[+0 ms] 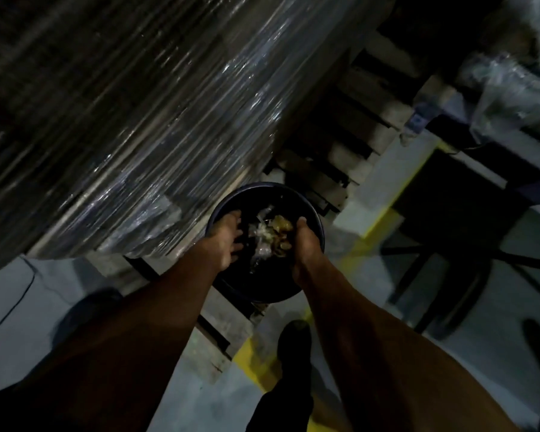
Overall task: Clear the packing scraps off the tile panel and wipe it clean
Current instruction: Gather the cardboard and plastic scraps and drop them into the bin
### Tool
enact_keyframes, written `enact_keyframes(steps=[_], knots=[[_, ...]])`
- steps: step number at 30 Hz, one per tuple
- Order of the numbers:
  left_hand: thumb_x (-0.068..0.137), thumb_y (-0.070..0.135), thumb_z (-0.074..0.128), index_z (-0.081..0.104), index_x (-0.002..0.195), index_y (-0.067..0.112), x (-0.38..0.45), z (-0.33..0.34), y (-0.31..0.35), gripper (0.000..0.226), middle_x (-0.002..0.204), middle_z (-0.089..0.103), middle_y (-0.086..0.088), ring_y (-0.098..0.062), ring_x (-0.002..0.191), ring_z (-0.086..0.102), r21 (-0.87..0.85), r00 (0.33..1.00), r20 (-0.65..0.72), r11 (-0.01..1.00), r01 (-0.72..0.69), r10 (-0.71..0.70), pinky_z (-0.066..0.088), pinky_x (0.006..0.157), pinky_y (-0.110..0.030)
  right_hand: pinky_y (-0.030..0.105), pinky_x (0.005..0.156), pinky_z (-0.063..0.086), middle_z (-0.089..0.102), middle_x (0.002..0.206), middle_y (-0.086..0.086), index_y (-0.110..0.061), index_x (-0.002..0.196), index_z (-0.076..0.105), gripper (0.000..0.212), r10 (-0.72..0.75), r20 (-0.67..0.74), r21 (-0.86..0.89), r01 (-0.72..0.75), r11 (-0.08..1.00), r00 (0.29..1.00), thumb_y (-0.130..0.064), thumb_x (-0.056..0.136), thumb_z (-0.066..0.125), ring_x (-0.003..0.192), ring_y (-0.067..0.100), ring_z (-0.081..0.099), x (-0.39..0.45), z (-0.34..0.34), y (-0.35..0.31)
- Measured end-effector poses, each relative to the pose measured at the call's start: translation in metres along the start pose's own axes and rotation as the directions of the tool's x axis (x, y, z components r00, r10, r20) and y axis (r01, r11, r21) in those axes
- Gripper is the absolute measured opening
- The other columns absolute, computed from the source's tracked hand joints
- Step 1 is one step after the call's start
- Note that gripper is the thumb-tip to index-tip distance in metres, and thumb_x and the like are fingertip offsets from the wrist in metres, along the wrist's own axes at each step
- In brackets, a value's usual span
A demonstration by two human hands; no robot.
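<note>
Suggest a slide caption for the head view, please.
Both hands drop scraps into a dark bin.

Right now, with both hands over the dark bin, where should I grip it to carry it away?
Probably the bin's round rim, from above: it stands upright with its mouth open and scraps inside, so two opposite points keep it level. No handle shows.

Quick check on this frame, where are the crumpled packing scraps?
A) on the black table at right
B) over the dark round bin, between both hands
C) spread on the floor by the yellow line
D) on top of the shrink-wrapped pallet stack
B: the scraps sit over the mouth of the dark round bin, with the left hand and the right hand on either side of them.
</note>
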State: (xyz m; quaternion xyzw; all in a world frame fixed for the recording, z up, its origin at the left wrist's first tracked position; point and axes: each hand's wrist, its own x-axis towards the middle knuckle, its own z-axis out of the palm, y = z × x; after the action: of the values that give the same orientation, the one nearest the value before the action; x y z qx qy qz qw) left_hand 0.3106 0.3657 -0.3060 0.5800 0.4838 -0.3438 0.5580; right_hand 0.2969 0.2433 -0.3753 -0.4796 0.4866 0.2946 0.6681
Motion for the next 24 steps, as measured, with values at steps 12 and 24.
enact_keyframes(steps=[12, 24], knots=[[0.098, 0.021, 0.046, 0.06, 0.112, 0.013, -0.184, 0.074, 0.042, 0.022, 0.111, 0.066, -0.005, -0.019, 0.106, 0.061, -0.162, 0.847, 0.062, 0.842, -0.514, 0.529, 0.045, 0.094, -0.033, 0.029, 0.062, 0.036, 0.062, 0.089, 0.009, -0.015, 0.102, 0.057, 0.039, -0.194, 0.129, 0.23, 0.161, 0.96, 0.973, -0.046, 0.104, 0.034, 0.074, 0.02, 0.057, -0.21, -0.05, -0.093], [0.08, 0.031, 0.052, 0.065, 0.105, 0.019, -0.453, 0.201, 0.009, 0.032, 0.111, 0.071, -0.003, -0.019, 0.108, 0.066, -0.314, 0.506, 0.461, 0.667, -0.676, 0.729, 0.049, 0.091, -0.032, 0.033, 0.086, 0.048, 0.071, 0.102, 0.0, -0.022, 0.105, 0.065, 0.028, -0.715, -0.112, 0.378, 0.695, 0.612, 0.69, -0.041, 0.098, 0.045, 0.094, 0.016, 0.065, -0.458, -0.273, -0.128]])
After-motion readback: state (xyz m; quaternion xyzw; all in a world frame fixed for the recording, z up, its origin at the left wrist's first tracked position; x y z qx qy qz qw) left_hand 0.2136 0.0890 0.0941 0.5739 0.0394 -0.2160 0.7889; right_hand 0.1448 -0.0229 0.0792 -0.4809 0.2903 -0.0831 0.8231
